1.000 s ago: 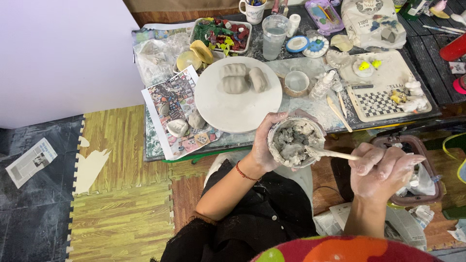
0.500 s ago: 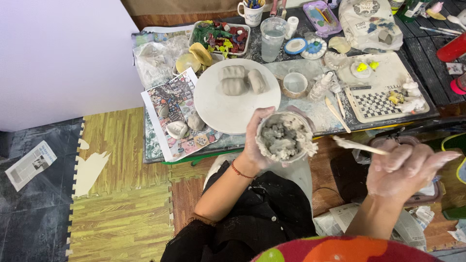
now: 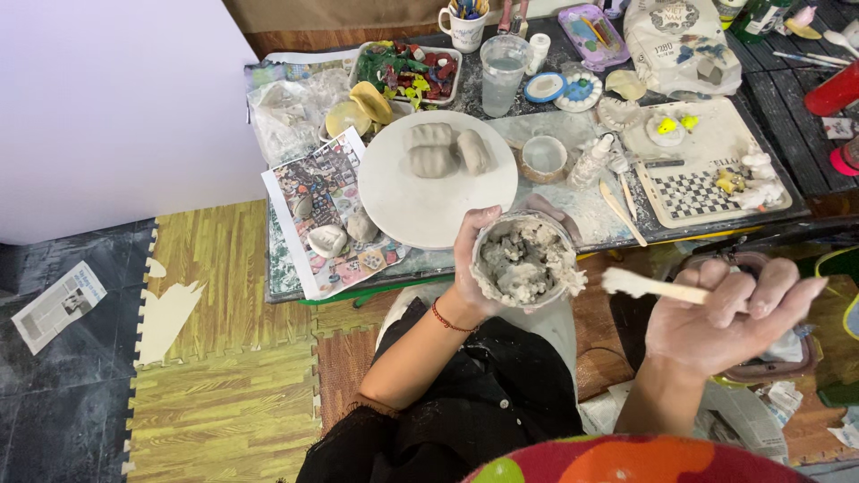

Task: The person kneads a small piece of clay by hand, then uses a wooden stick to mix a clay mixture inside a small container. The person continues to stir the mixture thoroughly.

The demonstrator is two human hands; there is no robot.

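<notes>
The left hand (image 3: 479, 268) cups a small round bowl (image 3: 523, 261) filled with lumpy grey clay paste, fingers wrapped around its left wall; a red cord sits on that wrist. To the right and a little nearer, the right hand (image 3: 729, 313) grips a flat wooden stick (image 3: 653, 286), its clay-smeared tip pointing left, just beside the bowl's rim but apart from it. Beyond the bowl, on the cluttered table (image 3: 591, 201), lies a large white round plate (image 3: 437, 179) bearing three grey clay lumps (image 3: 443, 150). Right of the plate stands a small clay cup (image 3: 544, 157), and further right a checkered board (image 3: 693, 192). A clear glass of water (image 3: 503, 73) stands at the far side.
</notes>
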